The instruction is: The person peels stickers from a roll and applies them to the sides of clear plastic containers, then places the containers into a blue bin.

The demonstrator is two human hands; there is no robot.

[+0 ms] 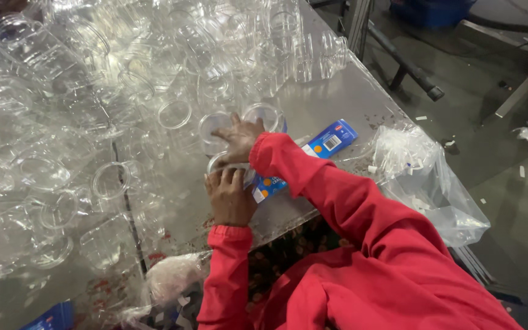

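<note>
Both hands closed on one clear plastic jar (pixel 222 164): the left hand (pixel 230 197) clasped its near side, the right hand (pixel 241 138) pressed over its far side. Its long axis couldn't be told. A blue label strip (pixel 304 160) lay just right of the grip, running away rightward. Beyond and left, empty clear jars (pixel 111 91) crowded the table (pixel 337 101).

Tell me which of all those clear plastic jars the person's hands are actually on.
The clear jar at the table's near edge, between the left hand and right hand; the other jars lie untouched in the heap behind.
</note>
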